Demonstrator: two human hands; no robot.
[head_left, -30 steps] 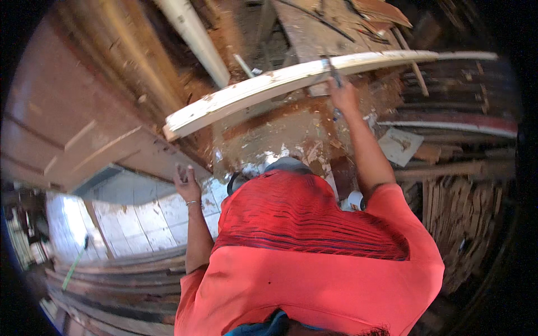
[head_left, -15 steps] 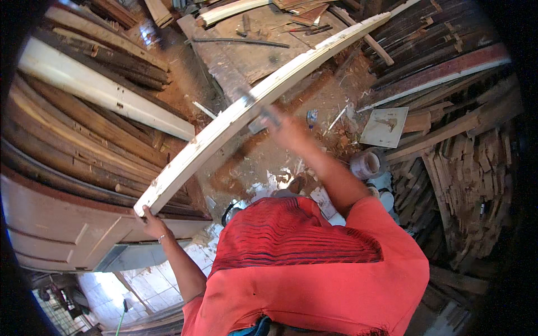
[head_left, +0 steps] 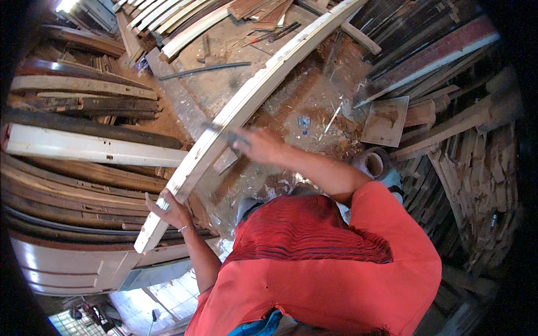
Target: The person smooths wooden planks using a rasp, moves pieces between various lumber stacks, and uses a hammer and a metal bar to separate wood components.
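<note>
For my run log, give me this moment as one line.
left hand: grips white plank near lower end | right hand: on plank mid-length, holding a blurred tool | around: stacked boards, debris on floor

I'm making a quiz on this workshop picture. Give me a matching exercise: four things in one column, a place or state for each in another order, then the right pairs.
Things:
1. left hand
2. right hand
3. square board
4. roll of tape

Places or states:
A. lies flat on the dusty floor, right of the long white plank
B. grips the plank near its lower end
C. holds a tool against the plank's middle
D. stands on the floor by the person's right elbow

Pairs: 1-B, 2-C, 3-A, 4-D
</note>
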